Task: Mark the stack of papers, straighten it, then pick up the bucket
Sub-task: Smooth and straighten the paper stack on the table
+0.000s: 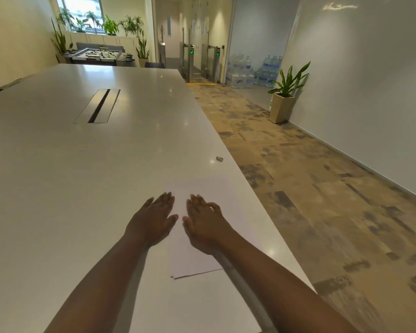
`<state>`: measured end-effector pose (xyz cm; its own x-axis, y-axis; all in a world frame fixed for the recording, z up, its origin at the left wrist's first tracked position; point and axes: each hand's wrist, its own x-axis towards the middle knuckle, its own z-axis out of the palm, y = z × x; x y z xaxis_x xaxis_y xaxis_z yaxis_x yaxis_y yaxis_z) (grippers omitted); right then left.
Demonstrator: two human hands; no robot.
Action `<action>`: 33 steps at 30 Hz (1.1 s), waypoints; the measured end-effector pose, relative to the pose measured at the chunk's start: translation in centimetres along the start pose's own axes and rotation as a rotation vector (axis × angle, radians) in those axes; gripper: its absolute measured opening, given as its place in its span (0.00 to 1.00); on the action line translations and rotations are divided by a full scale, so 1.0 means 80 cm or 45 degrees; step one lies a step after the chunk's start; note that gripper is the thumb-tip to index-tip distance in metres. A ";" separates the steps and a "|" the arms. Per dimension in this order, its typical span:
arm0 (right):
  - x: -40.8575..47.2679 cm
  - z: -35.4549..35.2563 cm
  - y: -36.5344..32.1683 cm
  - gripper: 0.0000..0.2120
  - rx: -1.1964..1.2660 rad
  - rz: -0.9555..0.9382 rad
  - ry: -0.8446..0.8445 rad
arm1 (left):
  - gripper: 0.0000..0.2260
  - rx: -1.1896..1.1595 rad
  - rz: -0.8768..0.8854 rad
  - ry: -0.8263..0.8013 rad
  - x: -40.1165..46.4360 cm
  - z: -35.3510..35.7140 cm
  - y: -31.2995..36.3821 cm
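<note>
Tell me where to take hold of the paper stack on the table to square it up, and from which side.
Take the paper stack by its two long edges, one hand from each side. It lies flat, long axis pointing away from you. The left hand and right hand already hover open above it, near those edges.

White worktop (58,164), cable slot (97,105) mid-surface; small grey object (219,158) near right edge. Potted plant (285,92) by wall; water bottles (252,70), foosball table (99,55) beyond.
</note>
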<state>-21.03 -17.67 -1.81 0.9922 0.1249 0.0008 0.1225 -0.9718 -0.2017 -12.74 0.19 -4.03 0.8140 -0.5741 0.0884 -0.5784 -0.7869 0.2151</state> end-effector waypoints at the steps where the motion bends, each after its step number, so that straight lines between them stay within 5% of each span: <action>1: 0.009 0.001 -0.008 0.33 -0.002 -0.033 -0.026 | 0.41 0.000 0.001 -0.002 0.000 0.000 -0.002; 5: 0.029 0.006 -0.005 0.30 -0.023 0.005 -0.103 | 0.41 -0.002 -0.002 -0.006 -0.001 -0.001 -0.002; 14: 0.030 -0.017 0.052 0.35 -0.094 0.742 -0.014 | 0.39 -0.026 -0.011 -0.003 -0.001 -0.002 -0.001; 16: 0.034 -0.016 0.043 0.34 -0.105 0.655 0.037 | 0.41 -0.033 -0.010 -0.002 0.000 -0.001 -0.002; 20: 0.033 0.002 -0.005 0.30 -0.032 0.018 -0.043 | 0.40 -0.009 0.001 0.006 0.002 0.004 -0.007; 22: 0.028 0.008 -0.012 0.29 -0.017 -0.090 -0.111 | 0.40 0.003 0.005 0.004 0.002 0.004 -0.007; 25: 0.023 0.003 0.010 0.31 -0.056 0.005 -0.111 | 0.40 -0.007 0.003 0.012 0.002 0.005 -0.005; 30: 0.017 -0.014 0.066 0.35 -0.151 0.608 -0.061 | 0.34 -0.038 -0.013 0.021 0.001 0.003 -0.003; 33: 0.024 -0.011 0.057 0.35 -0.156 0.513 0.078 | 0.34 -0.023 -0.016 0.015 0.000 0.001 -0.001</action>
<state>-18.54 -22.03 -1.85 0.9605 -0.2784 0.0050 -0.2771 -0.9575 -0.0803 -12.72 0.21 -4.11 0.8220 -0.5612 0.0971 -0.5669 -0.7898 0.2341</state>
